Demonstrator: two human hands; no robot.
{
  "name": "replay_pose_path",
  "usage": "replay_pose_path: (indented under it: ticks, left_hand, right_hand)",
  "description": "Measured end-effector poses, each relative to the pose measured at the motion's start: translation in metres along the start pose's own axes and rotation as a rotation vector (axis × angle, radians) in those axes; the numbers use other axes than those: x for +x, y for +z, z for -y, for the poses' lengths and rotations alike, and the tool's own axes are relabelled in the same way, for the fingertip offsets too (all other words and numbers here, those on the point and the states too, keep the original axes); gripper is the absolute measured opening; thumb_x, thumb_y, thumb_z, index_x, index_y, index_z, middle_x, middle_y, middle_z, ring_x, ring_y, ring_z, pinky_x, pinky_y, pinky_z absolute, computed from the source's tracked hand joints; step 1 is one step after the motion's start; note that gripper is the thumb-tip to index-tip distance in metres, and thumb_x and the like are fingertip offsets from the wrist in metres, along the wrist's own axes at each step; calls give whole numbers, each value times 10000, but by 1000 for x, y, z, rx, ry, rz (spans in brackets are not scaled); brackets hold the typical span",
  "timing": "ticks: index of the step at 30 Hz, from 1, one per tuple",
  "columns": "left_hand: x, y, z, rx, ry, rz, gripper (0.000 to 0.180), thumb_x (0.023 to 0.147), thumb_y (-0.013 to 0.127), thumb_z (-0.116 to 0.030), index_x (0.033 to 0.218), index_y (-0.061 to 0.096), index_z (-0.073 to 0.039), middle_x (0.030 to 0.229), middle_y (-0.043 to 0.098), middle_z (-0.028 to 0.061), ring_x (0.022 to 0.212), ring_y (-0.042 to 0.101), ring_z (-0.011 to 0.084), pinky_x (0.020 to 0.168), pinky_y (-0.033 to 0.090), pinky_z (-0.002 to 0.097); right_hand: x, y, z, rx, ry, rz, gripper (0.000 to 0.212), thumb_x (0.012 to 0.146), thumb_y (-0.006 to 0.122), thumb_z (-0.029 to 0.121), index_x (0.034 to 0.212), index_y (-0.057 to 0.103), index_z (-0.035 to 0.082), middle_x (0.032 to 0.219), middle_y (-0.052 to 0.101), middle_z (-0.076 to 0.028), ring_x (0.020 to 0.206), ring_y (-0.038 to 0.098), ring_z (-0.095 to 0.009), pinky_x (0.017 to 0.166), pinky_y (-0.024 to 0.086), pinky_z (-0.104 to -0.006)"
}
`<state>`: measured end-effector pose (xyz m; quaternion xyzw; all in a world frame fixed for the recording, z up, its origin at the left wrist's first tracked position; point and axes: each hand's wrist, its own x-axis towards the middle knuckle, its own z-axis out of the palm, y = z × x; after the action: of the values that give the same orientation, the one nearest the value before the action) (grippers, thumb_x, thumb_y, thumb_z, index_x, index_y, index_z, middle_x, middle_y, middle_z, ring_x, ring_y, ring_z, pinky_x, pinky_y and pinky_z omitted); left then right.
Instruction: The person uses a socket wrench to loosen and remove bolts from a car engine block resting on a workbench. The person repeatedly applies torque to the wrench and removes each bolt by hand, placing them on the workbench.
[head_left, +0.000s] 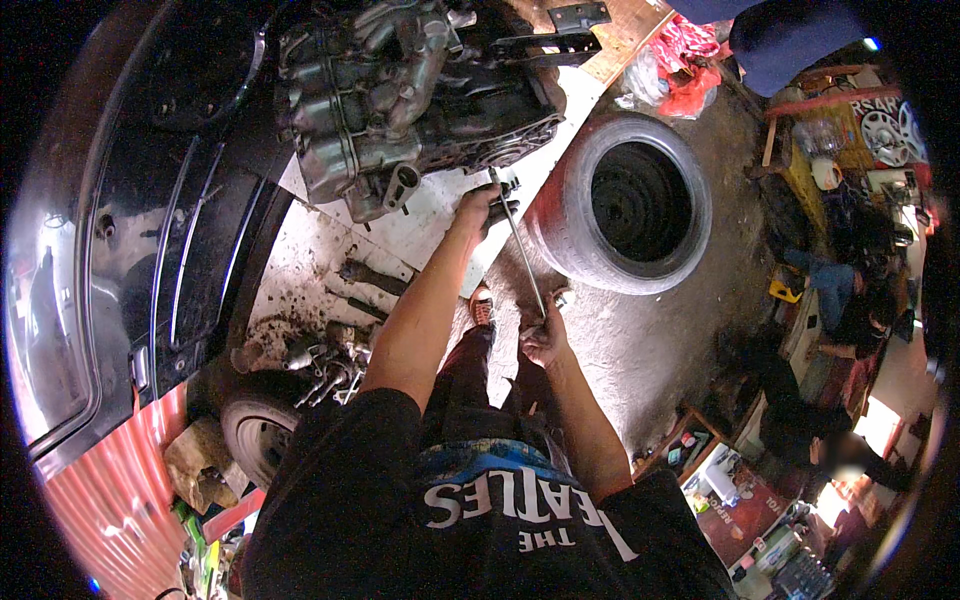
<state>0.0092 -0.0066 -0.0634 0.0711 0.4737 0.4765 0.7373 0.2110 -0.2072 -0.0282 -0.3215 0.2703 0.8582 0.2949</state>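
A long thin metal bar (525, 252) slants between my two hands. My left hand (478, 212) is closed around its far end, close to the lower edge of the engine block (400, 110). What the bar's far tip meets there is too small and dark to make out. Nearer my body, my right hand (543, 343) grips the other end of the bar. The engine is a large, dirty metal block with pipes and an open round port, lying on a pale board (410, 235).
A tire (640, 275) lies right of my hands. Greasy metal parts (325, 365) and a wheel (255, 435) lie at left, beside a dark vehicle panel (125, 230). Plastic bags (685, 75) sit at far right. Two people (840, 455) (870, 310) are among the clutter at right.
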Motion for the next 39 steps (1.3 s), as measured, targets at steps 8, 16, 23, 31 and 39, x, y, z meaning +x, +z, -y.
replay_pose_path:
  ticks: [8, 16, 23, 31, 39]
  left_hand:
    - [13, -6, 6, 7, 50, -27, 205, 938, 566, -120, 1059, 565, 47, 1008, 655, 200, 844, 700, 359, 753, 615, 447]
    - [15, -6, 8, -10, 39, -73, 204, 949, 562, -132, 1032, 567, 54, 974, 655, 198, 797, 702, 342, 714, 624, 423]
    - [0, 2, -9, -86, -5, 26, 219, 904, 601, -134, 1033, 593, 42, 933, 669, 186, 779, 701, 333, 716, 618, 431]
    - [9, 6, -3, -44, -8, -15, 136, 953, 552, -129, 1004, 547, -2, 921, 647, 143, 720, 693, 320, 652, 624, 429]
    - [17, 4, 0, -38, -6, -89, 174, 949, 565, -152, 1018, 554, 7, 912, 657, 139, 694, 696, 291, 662, 629, 422]
  right_hand:
    - [-38, -29, -22, -1609, -1078, -975, 566, 843, 680, 361, 1225, 470, 0, 1158, 540, -213, 1032, 551, -348, 884, 450, -478]
    - [-6, -12, 1, -2046, -947, -569, 590, 879, 644, 267, 1307, 396, -54, 1130, 547, -287, 880, 614, -450, 786, 501, -492]
    - [38, -41, 14, -246, -284, -141, 616, 907, 488, 641, 1039, 566, 44, 731, 611, -91, 574, 623, -227, 423, 507, -332]
    - [-9, -33, -4, -1083, -875, -723, 543, 919, 580, 469, 1167, 482, -3, 1050, 595, -194, 958, 575, -323, 842, 469, -449]
    - [-17, -4, -3, -2025, -1223, -729, 389, 897, 617, 222, 1167, 504, -34, 1081, 563, -252, 1033, 547, -429, 848, 464, -476]
